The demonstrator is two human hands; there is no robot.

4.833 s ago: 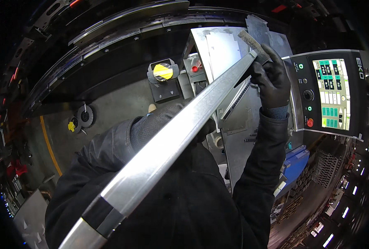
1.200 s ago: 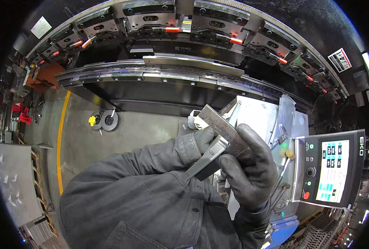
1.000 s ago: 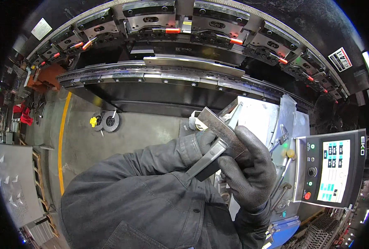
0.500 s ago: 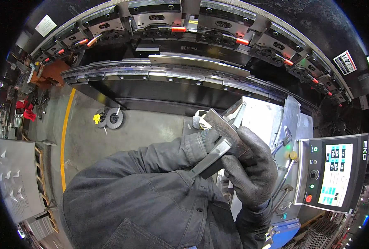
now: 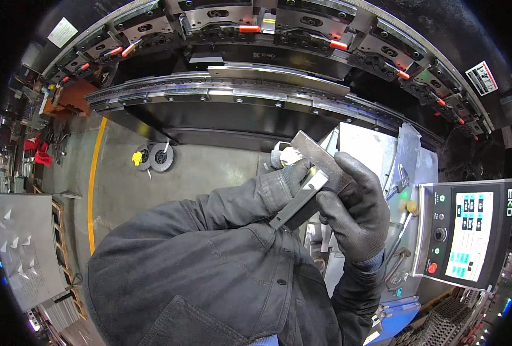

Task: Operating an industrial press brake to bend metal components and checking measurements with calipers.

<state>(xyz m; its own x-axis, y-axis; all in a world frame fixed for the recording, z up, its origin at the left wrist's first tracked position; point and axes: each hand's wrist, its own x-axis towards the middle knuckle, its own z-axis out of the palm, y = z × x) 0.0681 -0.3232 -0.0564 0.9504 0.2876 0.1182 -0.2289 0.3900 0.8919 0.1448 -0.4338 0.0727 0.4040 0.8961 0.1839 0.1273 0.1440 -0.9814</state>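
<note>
As press brake (image 5: 267, 109) waits:
R hand (image 5: 354, 210): clamps bent metal strip (image 5: 310, 179).
L hand (image 5: 295, 172): pinches strip's end; grip firm, keep it level.

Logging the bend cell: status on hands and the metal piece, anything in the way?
Right hand gloved, gripping bent metal strip. Left hand on it too, mostly hidden. Press brake bed ahead. Control panel at right, apart.
</note>
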